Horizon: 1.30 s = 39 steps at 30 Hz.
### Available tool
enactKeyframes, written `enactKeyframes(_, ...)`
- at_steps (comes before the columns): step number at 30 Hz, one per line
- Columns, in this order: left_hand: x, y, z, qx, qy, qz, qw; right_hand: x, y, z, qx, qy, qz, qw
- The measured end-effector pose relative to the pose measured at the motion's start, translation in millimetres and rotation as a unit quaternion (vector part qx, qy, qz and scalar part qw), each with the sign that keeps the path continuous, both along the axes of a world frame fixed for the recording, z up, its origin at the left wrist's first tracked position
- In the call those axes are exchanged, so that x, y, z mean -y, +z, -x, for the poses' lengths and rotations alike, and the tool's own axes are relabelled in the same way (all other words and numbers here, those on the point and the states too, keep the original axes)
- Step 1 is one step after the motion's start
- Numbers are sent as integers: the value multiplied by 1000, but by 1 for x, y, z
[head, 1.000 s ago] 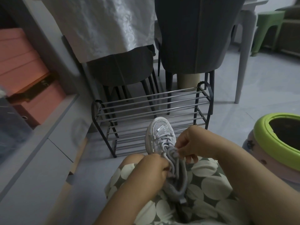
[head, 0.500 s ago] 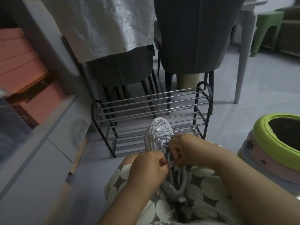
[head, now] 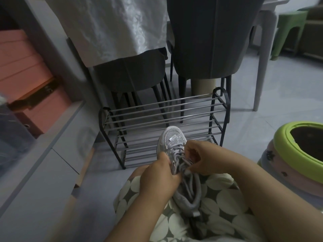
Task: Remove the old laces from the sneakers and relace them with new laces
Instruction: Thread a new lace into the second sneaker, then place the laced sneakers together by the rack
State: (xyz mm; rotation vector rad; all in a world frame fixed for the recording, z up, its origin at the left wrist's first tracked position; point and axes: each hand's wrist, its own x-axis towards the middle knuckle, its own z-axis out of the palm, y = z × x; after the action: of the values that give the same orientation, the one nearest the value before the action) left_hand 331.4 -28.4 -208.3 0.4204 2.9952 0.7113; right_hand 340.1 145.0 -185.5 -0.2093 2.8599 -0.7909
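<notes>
A grey mesh sneaker [head: 172,137] lies on my lap, toe pointing away, its heel near my body. Grey laces [head: 177,147] cross its upper eyelets. My left hand [head: 160,177] grips the sneaker's left side by the tongue, thumb up along the edge. My right hand [head: 203,157] is curled over the laces from the right and pinches a lace strand at the middle of the shoe. The lower lacing is hidden under both hands.
A black wire shoe rack [head: 164,126] stands right in front of my knees. Two dark chairs [head: 209,41] and a table leg [head: 262,67] lie beyond it. A green-rimmed potty [head: 288,149] sits to the right, a grey cabinet [head: 43,154] with pink boxes [head: 21,70] to the left.
My right hand has moved down and left onto the laces and closed on a strand. My left hand has shifted up along the sneaker's side.
</notes>
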Motion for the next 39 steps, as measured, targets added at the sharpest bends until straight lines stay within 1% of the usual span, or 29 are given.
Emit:
enactKeyframes(4,1,3,2,4,-9,21,1000,0,2,-1,10,-15,8,1000)
enactKeyframes(9,3,2,6,-5,-23,50,998,2,2,1,-13,-15,-7,1000)
enactKeyframes(12,2,-2,9,-13,-33,34,999,3,3,1,-11,-23,7,1000)
enactKeyframes(17,3,-9,11,-27,-30,-28,999,5,5,2,-13,-42,25,999)
enactKeyframes(21,4,-12,18,-33,-21,-40,998,8,7,4,-11,-49,47,998)
enactKeyframes(28,4,-10,36,-33,-10,-68,997,13,7,19,-35,-75,34,996)
enactKeyframes(31,2,-10,48,-17,0,-85,996,15,9,28,-35,-96,44,994)
enactKeyframes(35,-2,-8,69,-9,7,-87,996,17,12,42,-44,-123,33,991)
enactKeyframes(39,-7,-7,90,-13,17,-53,998,17,6,63,-44,-175,64,982)
